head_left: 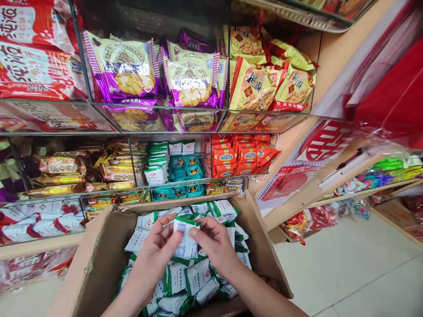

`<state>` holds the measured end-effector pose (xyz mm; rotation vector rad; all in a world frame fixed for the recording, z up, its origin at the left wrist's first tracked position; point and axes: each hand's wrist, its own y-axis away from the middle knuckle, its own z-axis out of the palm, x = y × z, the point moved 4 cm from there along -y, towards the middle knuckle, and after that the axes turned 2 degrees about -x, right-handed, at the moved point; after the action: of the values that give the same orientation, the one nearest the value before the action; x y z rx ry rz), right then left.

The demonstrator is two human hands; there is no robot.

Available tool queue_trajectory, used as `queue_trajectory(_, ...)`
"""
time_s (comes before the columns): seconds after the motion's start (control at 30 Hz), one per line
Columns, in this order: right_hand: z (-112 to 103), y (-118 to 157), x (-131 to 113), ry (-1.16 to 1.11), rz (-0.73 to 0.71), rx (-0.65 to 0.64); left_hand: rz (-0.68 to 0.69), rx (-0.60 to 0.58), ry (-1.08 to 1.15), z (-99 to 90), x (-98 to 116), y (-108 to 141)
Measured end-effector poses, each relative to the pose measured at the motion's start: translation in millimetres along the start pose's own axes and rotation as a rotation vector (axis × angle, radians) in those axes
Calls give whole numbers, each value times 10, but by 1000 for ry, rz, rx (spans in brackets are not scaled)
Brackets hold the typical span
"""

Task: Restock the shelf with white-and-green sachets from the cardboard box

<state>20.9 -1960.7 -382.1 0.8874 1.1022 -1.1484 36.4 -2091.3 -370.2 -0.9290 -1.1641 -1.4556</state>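
Between my two hands is a small white snack packet (185, 245) with a green top edge and a printed barcode, held above an open cardboard box. My left hand (161, 242) pinches its left side between thumb and fingers. On the right side, my right hand (213, 240) grips it near the top corner, the thumb on its face. Many like packets (198, 277), white with green ends, lie loose in the cardboard box (95, 268) below. Straight ahead, a shelf compartment holds a stack of similar white and green packets (156, 165) beside teal packets (187, 167).
Glass-fronted shelves rise behind the box. Purple biscuit packs (127, 70) and yellow-red packs (253, 86) fill the upper row. Orange-red packets (244, 154) stand at the lower right, golden ones (61, 165) at the left. Red hanging goods (393, 88) jut in at the right.
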Motion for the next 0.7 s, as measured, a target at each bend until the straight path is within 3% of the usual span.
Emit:
queue_trajectory(0.07, -28, -9, 18, -72, 22, 81, -60, -112, -43, 33, -37, 26)
queue_trajectory(0.13, -55, -16, 29, -86, 27, 132, -80, -126, -96, 15, -79, 29)
queue_trajectory(0.23, -85, -15, 30, -101, -3, 149, 57, -19, -193, -64, -61, 13)
queue_trajectory(0.3, -84, -6, 13, -147, -50, 90, 141, 35, -231, -86, -2, 24)
queue_trajectory(0.37, -88, 15, -40, -151, -143, 14, 78, 34, -100, -70, 41, 49)
queue_trajectory(0.5, -118, 99, -183, 78, -364, -108, -249, -49, 396, 42, 69, 133)
queue_trajectory(0.6, -109, 174, -211, 232, -437, -186, -186, 30, 372, 8, 106, 154)
queue_trajectory(0.7, -101, 194, -115, 115, -292, -106, -72, 81, 280, -38, 100, 141)
